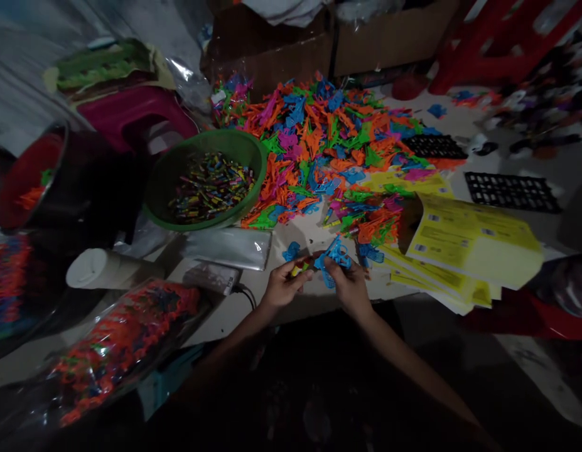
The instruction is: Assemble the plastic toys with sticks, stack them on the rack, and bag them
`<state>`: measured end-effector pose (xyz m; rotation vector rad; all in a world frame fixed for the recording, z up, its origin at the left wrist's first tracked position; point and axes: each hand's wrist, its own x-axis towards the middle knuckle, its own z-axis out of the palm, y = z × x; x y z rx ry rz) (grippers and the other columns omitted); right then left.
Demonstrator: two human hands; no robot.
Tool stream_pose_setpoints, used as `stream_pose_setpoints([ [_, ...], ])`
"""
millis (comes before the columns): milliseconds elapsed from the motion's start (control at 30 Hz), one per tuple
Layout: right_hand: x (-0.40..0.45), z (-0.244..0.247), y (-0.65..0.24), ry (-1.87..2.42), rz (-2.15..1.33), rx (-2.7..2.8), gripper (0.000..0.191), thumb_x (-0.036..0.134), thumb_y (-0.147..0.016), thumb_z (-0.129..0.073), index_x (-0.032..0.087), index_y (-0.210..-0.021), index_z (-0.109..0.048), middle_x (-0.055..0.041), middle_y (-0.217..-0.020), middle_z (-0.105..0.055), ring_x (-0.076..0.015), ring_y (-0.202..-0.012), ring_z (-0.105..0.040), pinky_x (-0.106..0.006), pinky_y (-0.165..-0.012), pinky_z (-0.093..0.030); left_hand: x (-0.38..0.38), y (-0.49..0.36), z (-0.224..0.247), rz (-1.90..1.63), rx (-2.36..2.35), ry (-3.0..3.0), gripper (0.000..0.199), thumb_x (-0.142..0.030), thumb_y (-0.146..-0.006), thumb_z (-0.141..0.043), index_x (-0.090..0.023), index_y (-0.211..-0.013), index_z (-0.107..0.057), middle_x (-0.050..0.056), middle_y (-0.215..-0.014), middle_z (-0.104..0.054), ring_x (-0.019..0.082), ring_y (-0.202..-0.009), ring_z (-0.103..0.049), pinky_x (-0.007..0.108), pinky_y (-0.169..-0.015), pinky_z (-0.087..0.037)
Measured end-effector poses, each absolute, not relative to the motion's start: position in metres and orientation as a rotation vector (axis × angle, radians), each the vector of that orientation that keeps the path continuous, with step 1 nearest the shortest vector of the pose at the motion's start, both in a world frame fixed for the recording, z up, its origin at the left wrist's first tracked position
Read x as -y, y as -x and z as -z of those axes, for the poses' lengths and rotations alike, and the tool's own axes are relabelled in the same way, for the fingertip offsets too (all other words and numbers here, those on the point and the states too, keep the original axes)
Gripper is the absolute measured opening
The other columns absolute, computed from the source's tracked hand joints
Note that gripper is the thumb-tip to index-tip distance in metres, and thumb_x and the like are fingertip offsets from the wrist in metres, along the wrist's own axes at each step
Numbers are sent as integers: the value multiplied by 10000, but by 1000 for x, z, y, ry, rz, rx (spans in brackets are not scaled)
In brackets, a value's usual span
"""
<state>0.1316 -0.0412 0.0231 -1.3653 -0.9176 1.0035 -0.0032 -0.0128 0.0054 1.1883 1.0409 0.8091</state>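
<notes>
My left hand [284, 287] is closed on a small stick [297, 270] with yellow and red on it, possibly a wrapped candy. Close beside it, my right hand [351, 285] pinches a bright blue plastic toy [335, 254] with a cut-out shape; its exact kind is hard to make out. The stick and the toy nearly meet between my hands. Loose blue pieces lie on both sides, one piece [291, 251] by my left fingers and another piece [371, 253] right of my right hand. Beyond them spreads a big heap of coloured plastic toys [314, 138].
A green basin [154, 216] holds many small coloured sticks. Clear plastic bags [243, 248] lie before it, near a white cup [107, 270]. A filled bag [130, 339] lies at left. Yellow printed sheets [474, 238] and black trays [511, 191] are at right.
</notes>
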Motion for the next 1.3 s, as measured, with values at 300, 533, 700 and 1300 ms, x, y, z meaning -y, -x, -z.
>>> stream_pose_setpoints([
  [300, 43, -11, -123, 1413, -953, 864, 231, 392, -707, -557, 165, -669, -566, 15, -592, -563, -110, -567, -487, -243, -575, -414, 22, 3, 13, -908, -1133, -1469, 336, -303, -669, -640, -138, -960, -677, 60, -898, -685, 162, -783, -629, 276, -764, -502],
  [533, 31, -2, -136, 1615, -934, 960, 300, 449, -725, -495, 163, -657, -551, -17, -607, -567, -141, -581, -501, -273, -568, -425, 33, 1, 17, -792, -1193, -1764, 347, -305, -763, -544, -176, -1077, -616, 69, -910, -673, 159, -791, -622, 258, -750, -486],
  [700, 2, 1, -184, 1980, -127, 1185, 527, 486, -741, -500, 77, -1071, -546, -213, -1096, -549, -309, -1042, -476, -474, -850, -373, 7, 22, 13, -790, -1465, -1555, 331, -349, -792, -504, -179, -1065, -581, 38, -852, -649, 108, -646, -577, 201, -601, -451],
  [1300, 102, 57, -201, 1199, -642, 2424, 324, 182, -853, -404, 236, -1110, -595, -73, -1106, -625, -199, -1017, -560, -371, -866, -432, -10, 44, 21, -869, -1349, -926, 533, -520, -648, -624, -138, -1013, -556, 16, -736, -585, 44, -478, -470, 151, -408, -341],
])
